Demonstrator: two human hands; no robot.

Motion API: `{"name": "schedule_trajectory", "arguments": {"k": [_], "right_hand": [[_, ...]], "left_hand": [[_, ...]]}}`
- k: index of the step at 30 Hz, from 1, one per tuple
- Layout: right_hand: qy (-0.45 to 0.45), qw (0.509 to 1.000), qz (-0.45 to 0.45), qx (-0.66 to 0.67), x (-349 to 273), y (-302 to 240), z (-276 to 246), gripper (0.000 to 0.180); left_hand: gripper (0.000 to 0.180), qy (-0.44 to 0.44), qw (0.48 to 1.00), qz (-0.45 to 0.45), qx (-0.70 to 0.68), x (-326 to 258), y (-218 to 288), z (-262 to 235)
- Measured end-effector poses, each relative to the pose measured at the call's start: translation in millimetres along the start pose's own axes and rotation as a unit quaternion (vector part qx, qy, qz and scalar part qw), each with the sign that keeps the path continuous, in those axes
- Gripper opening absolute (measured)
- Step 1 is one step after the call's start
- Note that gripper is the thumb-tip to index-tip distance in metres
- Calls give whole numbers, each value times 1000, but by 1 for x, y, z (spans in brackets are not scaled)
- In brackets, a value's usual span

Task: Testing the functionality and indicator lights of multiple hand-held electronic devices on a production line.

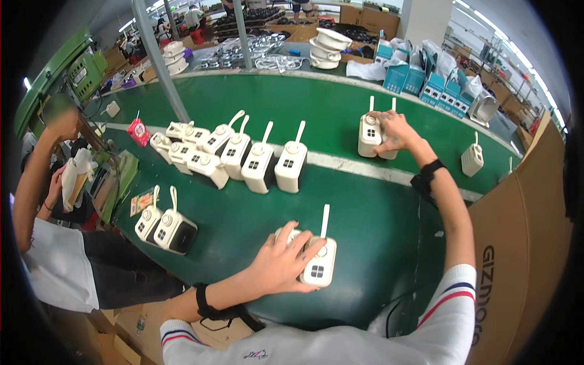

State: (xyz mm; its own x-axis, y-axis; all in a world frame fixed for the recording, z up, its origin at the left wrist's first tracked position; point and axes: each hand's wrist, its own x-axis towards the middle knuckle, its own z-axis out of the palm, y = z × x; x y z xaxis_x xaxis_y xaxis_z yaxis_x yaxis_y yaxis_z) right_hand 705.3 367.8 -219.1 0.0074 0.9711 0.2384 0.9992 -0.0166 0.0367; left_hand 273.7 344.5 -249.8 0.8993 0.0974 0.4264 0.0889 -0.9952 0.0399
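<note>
My left hand (281,260) lies over two cream box-shaped devices (319,265) with white straps, near the front edge of the green conveyor belt (359,213). My right hand (394,129) reaches far out and grips another pair of the same cream devices (368,135) beyond the belt's white stripe. Between the hands, a row of several such devices (255,161) stands along the stripe, straps pointing up. Two more devices (164,227) sit at the belt's left front edge.
A lone cream device (472,160) stands at the right by a tall brown cardboard box (523,243). Blue cartons (426,82) and stacked white bowls (327,47) sit at the back. A person in a white shirt (55,267) stands at the left. A grey pole (159,61) rises from the belt.
</note>
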Motion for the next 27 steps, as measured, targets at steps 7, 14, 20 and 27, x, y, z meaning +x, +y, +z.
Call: {"name": "schedule_trajectory", "arguments": {"k": [7, 14, 20, 27], "right_hand": [[-24, 996, 48, 69, 24, 34, 32, 109], [-99, 989, 110, -1, -33, 98, 8, 118], [49, 974, -12, -220, -65, 45, -19, 114], [-214, 952, -209, 64, -94, -173, -91, 102]], "left_hand": [[77, 23, 1000, 2, -7, 15, -6, 10], [79, 22, 999, 29, -24, 47, -12, 23], [96, -66, 997, 28, -40, 65, -6, 19], [96, -281, 959, -37, 21, 67, -33, -5]]}}
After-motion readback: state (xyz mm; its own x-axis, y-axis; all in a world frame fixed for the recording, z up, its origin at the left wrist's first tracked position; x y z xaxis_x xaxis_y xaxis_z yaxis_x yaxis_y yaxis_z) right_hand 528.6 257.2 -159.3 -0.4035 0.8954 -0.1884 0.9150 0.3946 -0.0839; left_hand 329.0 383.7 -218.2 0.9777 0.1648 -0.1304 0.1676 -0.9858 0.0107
